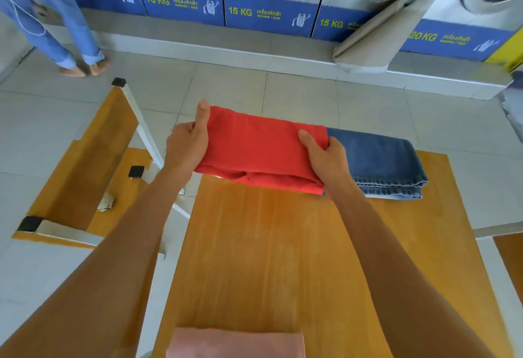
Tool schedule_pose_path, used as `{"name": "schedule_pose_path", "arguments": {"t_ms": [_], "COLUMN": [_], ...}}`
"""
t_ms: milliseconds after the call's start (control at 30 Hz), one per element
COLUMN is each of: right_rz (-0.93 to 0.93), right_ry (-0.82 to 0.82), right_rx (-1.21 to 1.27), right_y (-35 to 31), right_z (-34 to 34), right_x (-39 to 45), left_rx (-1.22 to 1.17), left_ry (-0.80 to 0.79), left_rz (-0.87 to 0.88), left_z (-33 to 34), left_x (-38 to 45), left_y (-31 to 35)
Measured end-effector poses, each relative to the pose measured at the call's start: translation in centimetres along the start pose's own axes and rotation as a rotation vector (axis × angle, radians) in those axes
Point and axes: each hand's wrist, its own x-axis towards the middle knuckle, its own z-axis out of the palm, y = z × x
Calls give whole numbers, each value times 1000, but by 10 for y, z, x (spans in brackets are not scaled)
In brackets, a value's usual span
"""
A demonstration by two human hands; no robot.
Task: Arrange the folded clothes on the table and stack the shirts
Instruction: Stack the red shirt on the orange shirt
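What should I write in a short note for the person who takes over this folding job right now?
Left hand: grips the left end of the folded red shirt, thumb on top.
Right hand: grips its right end.
The red shirt is at the table's far edge, beside the folded jeans; whether it rests there or is lifted is unclear.
A folded pink garment lies at the near edge.
Done: jeans placed.
Left: set the red shirt down, stack the shirts.

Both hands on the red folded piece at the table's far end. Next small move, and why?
Probably lower the red shirt onto the table beside the folded jeans, then release. Left hand and right hand each grip an end, and bare tabletop lies just below.
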Motion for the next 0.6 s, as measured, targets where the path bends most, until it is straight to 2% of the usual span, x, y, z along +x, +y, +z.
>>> {"name": "schedule_pose_path", "arguments": {"t_ms": [100,267,467,600], "right_rz": [-20,65,-9,-31], "right_ry": [1,-24,89,124], "right_rx": [-31,-236,-208,-202], "right_y": [-20,23,27,32], "right_z": [15,45,46,51], "right_x": [46,75,88,84], "left_rx": [-4,228,209,254], "left_ry": [14,-127,15,7], "left_rz": [44,-37,104,128], "left_z": [11,54,60,66], "left_x": [48,83,104,104], "left_y": [8,-52,-61,-63]}}
